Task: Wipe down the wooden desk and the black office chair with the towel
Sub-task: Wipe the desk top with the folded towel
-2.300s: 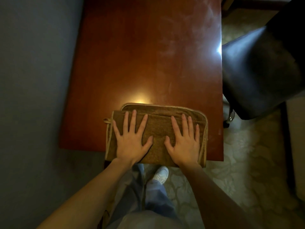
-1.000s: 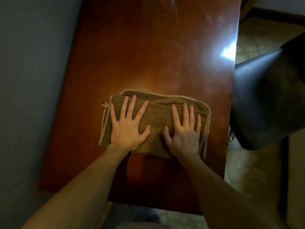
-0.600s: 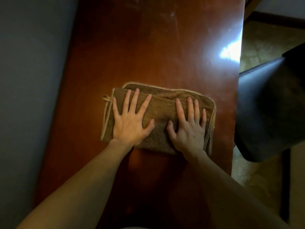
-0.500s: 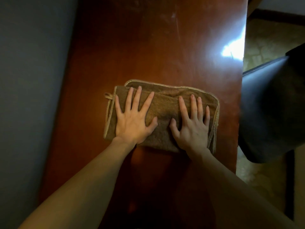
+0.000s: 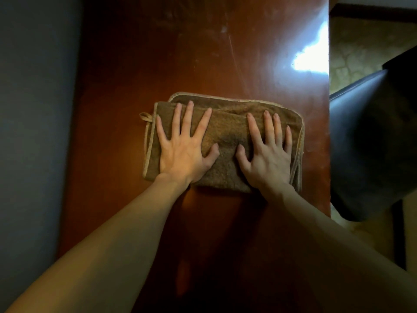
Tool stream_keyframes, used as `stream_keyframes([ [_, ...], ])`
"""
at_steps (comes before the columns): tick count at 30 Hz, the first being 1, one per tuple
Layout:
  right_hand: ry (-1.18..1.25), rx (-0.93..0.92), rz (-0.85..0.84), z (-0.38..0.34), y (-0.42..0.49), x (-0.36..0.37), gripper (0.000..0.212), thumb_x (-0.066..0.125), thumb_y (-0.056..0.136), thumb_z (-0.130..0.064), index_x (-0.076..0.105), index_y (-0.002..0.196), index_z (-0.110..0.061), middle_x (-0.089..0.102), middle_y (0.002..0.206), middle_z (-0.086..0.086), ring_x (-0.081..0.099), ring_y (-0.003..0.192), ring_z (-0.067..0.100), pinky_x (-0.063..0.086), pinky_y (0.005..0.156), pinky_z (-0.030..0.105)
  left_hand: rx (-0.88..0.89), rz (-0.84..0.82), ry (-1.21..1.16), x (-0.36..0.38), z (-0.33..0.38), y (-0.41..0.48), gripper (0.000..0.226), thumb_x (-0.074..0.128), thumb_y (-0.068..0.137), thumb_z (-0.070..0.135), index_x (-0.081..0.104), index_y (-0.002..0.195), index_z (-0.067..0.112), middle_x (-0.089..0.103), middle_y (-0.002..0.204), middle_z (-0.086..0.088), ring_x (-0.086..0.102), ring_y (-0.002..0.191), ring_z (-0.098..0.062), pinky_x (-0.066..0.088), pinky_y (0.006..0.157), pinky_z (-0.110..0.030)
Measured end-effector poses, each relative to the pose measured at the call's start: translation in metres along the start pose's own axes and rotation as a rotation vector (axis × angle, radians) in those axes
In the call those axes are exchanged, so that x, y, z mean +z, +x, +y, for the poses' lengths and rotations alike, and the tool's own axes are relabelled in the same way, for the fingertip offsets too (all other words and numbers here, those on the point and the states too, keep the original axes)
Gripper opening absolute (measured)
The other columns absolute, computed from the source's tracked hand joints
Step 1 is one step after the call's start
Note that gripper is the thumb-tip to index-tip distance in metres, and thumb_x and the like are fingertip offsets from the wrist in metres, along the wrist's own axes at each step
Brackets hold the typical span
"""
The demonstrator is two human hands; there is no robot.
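A folded brown towel point(image 5: 228, 129) with a pale hem and a small loop at its left corner lies flat on the reddish wooden desk point(image 5: 158, 64). My left hand point(image 5: 184, 150) presses on the towel's left half, fingers straight and spread. My right hand point(image 5: 267, 154) presses flat on the right half, close to the desk's right edge. The black office chair point(image 5: 370, 143) stands just right of the desk, its seat level with my hands.
A grey wall point(image 5: 38, 132) runs along the desk's left side. Patterned beige floor point(image 5: 356, 44) shows past the desk's right edge, behind the chair. A bright glare spot sits on the desk's far right.
Both hands have slid the towel away from the near edge toward the middle of the desk, and slightly to the right. The hands stay flat on it.
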State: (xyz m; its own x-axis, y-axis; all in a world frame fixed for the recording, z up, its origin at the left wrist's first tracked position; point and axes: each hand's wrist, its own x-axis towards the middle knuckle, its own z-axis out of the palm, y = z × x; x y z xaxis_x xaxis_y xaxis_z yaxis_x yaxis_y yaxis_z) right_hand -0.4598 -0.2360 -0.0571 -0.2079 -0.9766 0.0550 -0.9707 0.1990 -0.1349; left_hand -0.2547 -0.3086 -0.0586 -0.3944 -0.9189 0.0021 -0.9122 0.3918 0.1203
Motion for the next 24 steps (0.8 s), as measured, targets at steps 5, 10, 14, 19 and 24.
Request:
stream_keyframes([
  [5, 0.008, 0.030, 0.006, 0.003, 0.017, 0.001, 0.072, 0.034, 0.098, -0.062, 0.018, 0.162, -0.032, 0.016, 0.169, 0.009, 0.007, 0.157, 0.027, 0.009, 0.126, 0.054, 0.016, -0.004, -0.006, 0.003, -0.001, 0.022, 0.081, 0.030, 0.094, 0.070, 0.006, 0.164, 0.037, 0.003, 0.172, -0.008, -0.001, 0.159, -0.031, 0.003, 0.119, -0.072],
  [10, 0.002, 0.022, 0.012, 0.008, 0.034, 0.003, 0.072, 0.032, 0.098, -0.063, 0.018, 0.162, -0.033, 0.016, 0.169, 0.010, 0.008, 0.157, 0.027, 0.009, 0.126, 0.054, 0.004, -0.019, -0.011, 0.002, 0.001, 0.036, 0.081, 0.029, 0.093, 0.070, 0.007, 0.164, 0.036, 0.002, 0.172, -0.008, -0.002, 0.159, -0.031, 0.003, 0.119, -0.072],
  [14, 0.006, 0.023, 0.015, 0.011, 0.048, 0.005, 0.072, 0.033, 0.098, -0.062, 0.017, 0.162, -0.033, 0.017, 0.169, 0.010, 0.008, 0.157, 0.027, 0.009, 0.126, 0.054, -0.005, -0.031, -0.011, 0.000, 0.003, 0.050, 0.081, 0.028, 0.093, 0.070, 0.006, 0.164, 0.036, 0.001, 0.173, -0.008, -0.003, 0.159, -0.031, 0.002, 0.119, -0.071],
  [19, 0.008, 0.018, 0.023, 0.015, 0.063, 0.004, 0.071, 0.034, 0.098, -0.061, 0.019, 0.162, -0.033, 0.018, 0.169, 0.011, 0.009, 0.157, 0.027, 0.008, 0.126, 0.054, -0.011, -0.026, -0.007, -0.001, 0.005, 0.064, 0.080, 0.029, 0.093, 0.070, 0.006, 0.163, 0.037, 0.002, 0.173, -0.008, -0.002, 0.159, -0.030, 0.003, 0.120, -0.071],
  [24, 0.021, -0.008, 0.016, 0.019, 0.081, 0.002, 0.072, 0.034, 0.097, -0.062, 0.021, 0.161, -0.031, 0.018, 0.169, 0.012, 0.009, 0.157, 0.028, 0.008, 0.126, 0.054, -0.042, -0.015, -0.001, 0.000, 0.007, 0.076, 0.080, 0.028, 0.093, 0.070, 0.005, 0.163, 0.038, 0.002, 0.173, -0.007, -0.002, 0.159, -0.030, 0.003, 0.120, -0.071],
])
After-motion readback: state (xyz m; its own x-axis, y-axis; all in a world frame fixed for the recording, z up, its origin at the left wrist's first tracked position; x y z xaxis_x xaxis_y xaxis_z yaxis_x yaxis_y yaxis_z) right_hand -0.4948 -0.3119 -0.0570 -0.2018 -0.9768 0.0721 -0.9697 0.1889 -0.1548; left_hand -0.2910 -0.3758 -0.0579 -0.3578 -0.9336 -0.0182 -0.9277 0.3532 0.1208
